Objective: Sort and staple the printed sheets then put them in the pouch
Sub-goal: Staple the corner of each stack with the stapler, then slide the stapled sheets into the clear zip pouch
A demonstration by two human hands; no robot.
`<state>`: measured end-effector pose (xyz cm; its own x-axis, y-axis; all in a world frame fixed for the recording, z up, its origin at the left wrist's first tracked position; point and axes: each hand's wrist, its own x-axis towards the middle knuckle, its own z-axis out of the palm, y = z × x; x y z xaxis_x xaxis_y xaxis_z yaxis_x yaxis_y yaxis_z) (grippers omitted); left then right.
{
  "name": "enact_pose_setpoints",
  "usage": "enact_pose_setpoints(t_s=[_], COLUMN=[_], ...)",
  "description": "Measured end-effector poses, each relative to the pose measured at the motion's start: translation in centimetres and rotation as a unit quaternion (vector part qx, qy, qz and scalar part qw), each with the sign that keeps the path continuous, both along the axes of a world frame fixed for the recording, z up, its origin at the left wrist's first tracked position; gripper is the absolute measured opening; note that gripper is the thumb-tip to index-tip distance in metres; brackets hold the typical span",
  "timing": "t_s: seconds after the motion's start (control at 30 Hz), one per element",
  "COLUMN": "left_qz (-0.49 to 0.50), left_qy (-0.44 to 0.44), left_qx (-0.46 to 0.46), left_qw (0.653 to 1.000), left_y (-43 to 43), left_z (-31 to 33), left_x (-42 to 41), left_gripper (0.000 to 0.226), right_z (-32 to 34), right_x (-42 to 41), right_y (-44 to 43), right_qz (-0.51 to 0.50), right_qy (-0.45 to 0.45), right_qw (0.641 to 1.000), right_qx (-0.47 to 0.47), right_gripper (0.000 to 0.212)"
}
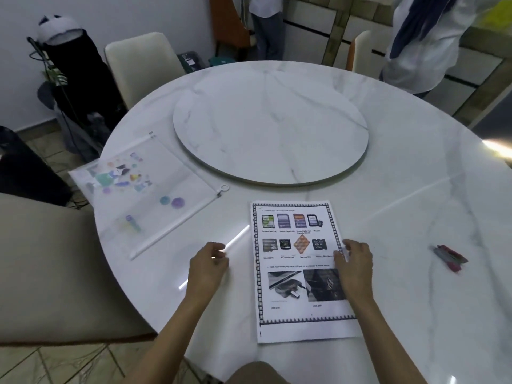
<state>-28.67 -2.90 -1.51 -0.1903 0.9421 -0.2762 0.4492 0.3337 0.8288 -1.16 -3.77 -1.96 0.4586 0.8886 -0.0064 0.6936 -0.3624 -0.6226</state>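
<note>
Both hands work at the near edge of the bench (pixel 388 217). Sheets (pixel 296 261) lie flat there, long axis running away from the person. Right hand (pixel 357 261) rests on their right edge, thumb on the page, fingers curled; whether it is pinching the paper cannot be determined. Left hand (pixel 207 261) hovers just left of the sheets, loosely curled and empty. Stapler (pixel 450 257) lies well to the right, so the right hand is nearer. Pouch (pixel 155 195) lies at the left edge.
</note>
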Motion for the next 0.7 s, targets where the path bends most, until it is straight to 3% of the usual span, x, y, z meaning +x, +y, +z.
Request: enact_pose_setpoints(t_s=[0.3,0.53,0.7], left_qz=[0.038,0.107,0.125], left_qy=[0.188,0.249,0.279], left_qx=[0.035,0.002,-0.041], left_qw=[0.981,0.963,0.951], left_y=[1.0,2.4,3.7], left_z=[0.4,0.5,0.2], left_x=[-9.8,-14.8,-16.6], left_gripper=[0.034,0.045,0.049], right_z=[1.0,1.4,0.5], right_x=[-9.1,-17.4,-21.7], right_y=[8.2,15.8,19.5], right_qz=[0.276,0.407,0.447], right_qy=[-0.016,-0.068,-0.111], right_qw=[0.961,0.911,0.887], right_qx=[-0.021,-0.007,-0.033], right_gripper=[0.036,0.039,0.038])
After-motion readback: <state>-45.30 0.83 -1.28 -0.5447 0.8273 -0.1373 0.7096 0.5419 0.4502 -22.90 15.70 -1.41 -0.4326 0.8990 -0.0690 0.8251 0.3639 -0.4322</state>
